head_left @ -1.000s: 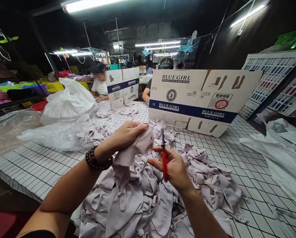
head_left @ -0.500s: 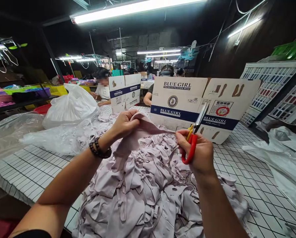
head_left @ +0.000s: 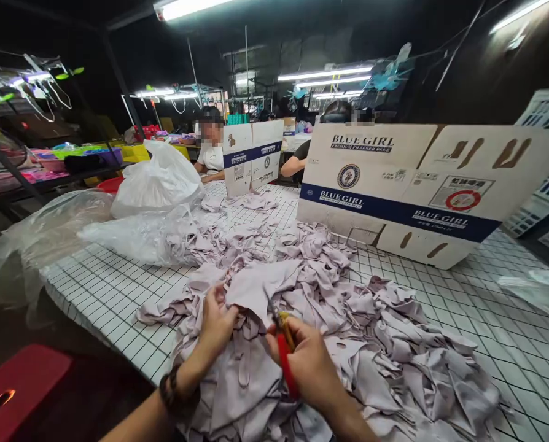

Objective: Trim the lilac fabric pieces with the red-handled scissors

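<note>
In the lower middle of the head view, my left hand (head_left: 215, 324), with dark beads at the wrist, pinches the near left edge of a pale mauve fabric piece (head_left: 263, 283). My right hand (head_left: 309, 362) is closed around scissors (head_left: 284, 356) with red handles and a yellowish part near the pivot. Their blades point up and away, over the right side of that piece; I cannot tell whether they touch it. Beneath both hands spreads a heap of similar mauve fabric pieces (head_left: 385, 350), some with narrow straps.
White cardboard cartons (head_left: 366, 159) with blue bands stand across the grid-patterned table (head_left: 104, 288). Clear and white plastic bags (head_left: 157, 181) lie at the left. Two people (head_left: 211, 147) sit at the far side. A red stool (head_left: 26, 383) is at lower left.
Both hands have come down and closer together over the heap, with the fabric piece lowered from mid-air. The scissors have swung left and down. The camera view has shifted too.
</note>
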Demonstrator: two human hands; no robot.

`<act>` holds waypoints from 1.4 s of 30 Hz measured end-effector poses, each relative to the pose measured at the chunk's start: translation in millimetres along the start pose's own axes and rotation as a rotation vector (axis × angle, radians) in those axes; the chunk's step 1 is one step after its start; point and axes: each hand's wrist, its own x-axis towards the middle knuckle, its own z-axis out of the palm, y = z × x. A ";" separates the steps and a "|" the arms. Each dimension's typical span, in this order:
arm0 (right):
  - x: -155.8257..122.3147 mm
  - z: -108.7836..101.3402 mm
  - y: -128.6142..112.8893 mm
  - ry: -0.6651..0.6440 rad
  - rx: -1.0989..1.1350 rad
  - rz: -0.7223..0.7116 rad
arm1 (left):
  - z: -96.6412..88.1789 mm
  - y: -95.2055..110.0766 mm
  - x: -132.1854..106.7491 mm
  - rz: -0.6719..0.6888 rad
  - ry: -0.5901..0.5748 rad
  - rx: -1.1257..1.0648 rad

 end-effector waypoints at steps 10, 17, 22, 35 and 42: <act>-51.8 30.5 32.2 0.079 -0.279 -0.276 | -10.5 25.6 -69.6 -0.852 -0.598 -0.616; -51.8 5.2 45.0 0.078 -0.181 -0.058 | 6.0 21.2 -64.2 -0.783 -0.545 -0.659; -7.7 -25.3 34.2 0.162 -0.012 -0.015 | -1.9 19.8 -59.2 -0.657 -0.481 -0.628; 54.4 20.3 40.4 -0.087 0.239 -0.014 | -2.8 18.6 -41.7 -0.082 -0.273 -0.160; 61.4 21.9 37.9 -0.144 0.225 0.021 | 5.1 20.6 -26.0 0.020 -0.278 -0.240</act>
